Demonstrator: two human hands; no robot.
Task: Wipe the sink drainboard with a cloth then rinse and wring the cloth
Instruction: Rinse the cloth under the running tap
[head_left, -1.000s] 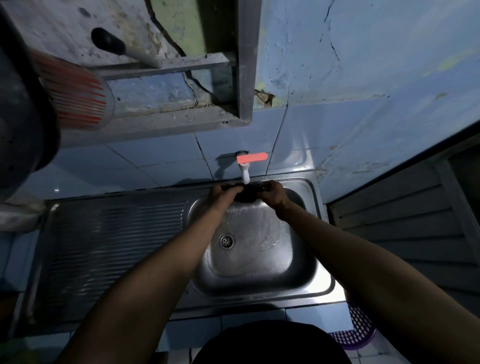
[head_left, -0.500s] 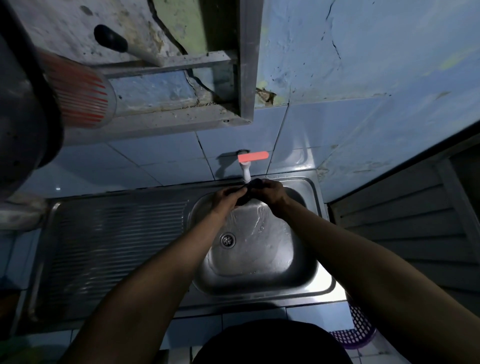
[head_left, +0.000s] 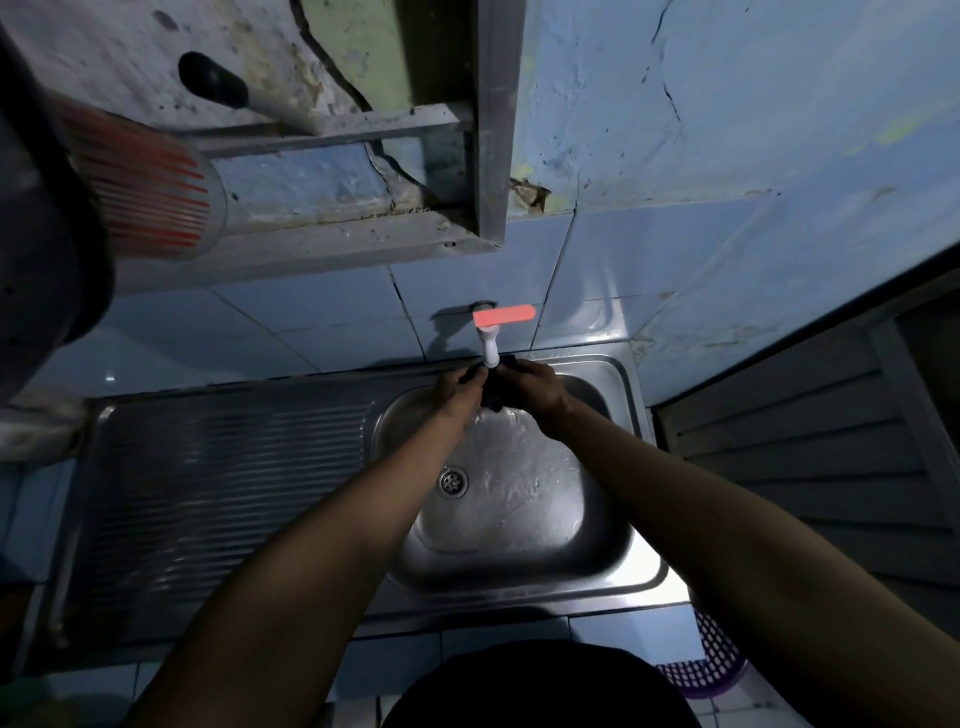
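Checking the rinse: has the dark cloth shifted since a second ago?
Yes. The cloth, gripped by both hands, has bunched up narrower beneath the faucet spout, from a wide spread earlier.

Dim room with a cracked, peeling blue wall (head_left: 727, 130) above pale blue tiles (head_left: 322, 322). A grey wooden frame (head_left: 488, 130) hangs on the wall at upper left. At right, a dark slatted panel (head_left: 810, 447). A purple plastic basket (head_left: 706, 660) stands on the floor at lower right.
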